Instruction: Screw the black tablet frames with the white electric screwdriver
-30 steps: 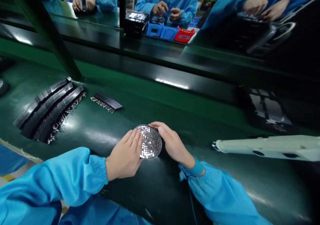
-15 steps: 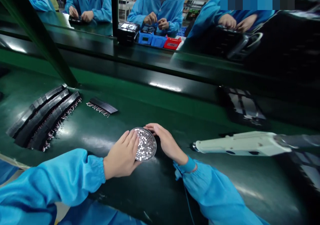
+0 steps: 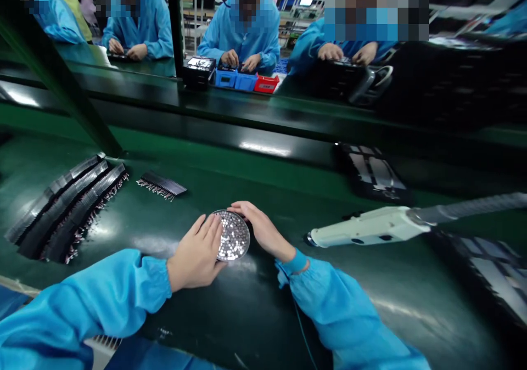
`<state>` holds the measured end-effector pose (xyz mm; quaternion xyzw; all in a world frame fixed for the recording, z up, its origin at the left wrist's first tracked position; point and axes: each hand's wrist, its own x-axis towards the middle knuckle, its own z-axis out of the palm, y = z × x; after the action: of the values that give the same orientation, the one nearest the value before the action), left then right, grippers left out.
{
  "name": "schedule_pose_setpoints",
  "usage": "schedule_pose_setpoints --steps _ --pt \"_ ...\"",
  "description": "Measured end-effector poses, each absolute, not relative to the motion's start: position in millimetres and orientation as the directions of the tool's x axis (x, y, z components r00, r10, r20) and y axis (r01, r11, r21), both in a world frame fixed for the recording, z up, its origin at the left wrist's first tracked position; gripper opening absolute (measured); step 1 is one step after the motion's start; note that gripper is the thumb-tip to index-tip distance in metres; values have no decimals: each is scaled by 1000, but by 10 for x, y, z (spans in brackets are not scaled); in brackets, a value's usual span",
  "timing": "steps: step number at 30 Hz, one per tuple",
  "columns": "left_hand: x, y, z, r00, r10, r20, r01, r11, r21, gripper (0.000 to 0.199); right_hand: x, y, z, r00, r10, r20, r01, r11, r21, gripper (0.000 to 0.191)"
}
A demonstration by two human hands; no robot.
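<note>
A round shallow dish (image 3: 235, 238) full of small shiny metal discs sits over the green worktop, between my two hands. My left hand (image 3: 197, 254) holds its left side, with the fingers laid over the rim and onto the discs and the thumb at the near edge. At the far right rim, my right hand (image 3: 265, 228) curves its fingers against the dish; its thumb is hidden. A blue band circles the right wrist, and a thin cord hangs from it. Whether the dish rests on the worktop or is slightly raised, I cannot tell.
Left are curved rows of thin black parts (image 3: 68, 211) with wire ends and a shorter row (image 3: 161, 184). A pale handheld tool (image 3: 366, 227) with a grey hose lies right, near dark trays (image 3: 373, 172). Blue bins (image 3: 235, 80) and a red bin (image 3: 267, 84) stand across, before co-workers.
My view has shifted, so the worktop items appear farther left. Both hands stay at the dish in much the same pose. The co-worker behind the bins has lowered their hands.
</note>
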<state>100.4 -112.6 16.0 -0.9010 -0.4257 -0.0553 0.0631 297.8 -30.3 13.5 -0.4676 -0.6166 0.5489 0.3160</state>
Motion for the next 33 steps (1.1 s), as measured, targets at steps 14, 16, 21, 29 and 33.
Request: schedule_pose_setpoints --steps 14,16,21,29,33 --pt "1165 -893 138 649 747 144 756 -654 -12 92 2886 -205 174 -473 875 -101 252 24 -967 57" --pt "1051 -1018 156 635 755 165 768 -639 -31 82 2962 -286 214 -425 898 -115 298 18 -954 54" --pt "1001 -1333 61 659 727 191 749 -658 -80 64 2978 -424 246 -408 907 -106 342 44 -939 54" --pt "1154 -838 -134 663 729 172 747 -659 -87 98 2738 -192 118 -478 878 -33 260 106 -960 64" --pt "1023 -993 -36 646 735 204 763 -630 -146 81 2890 -284 127 -385 919 -89 315 40 -948 63"
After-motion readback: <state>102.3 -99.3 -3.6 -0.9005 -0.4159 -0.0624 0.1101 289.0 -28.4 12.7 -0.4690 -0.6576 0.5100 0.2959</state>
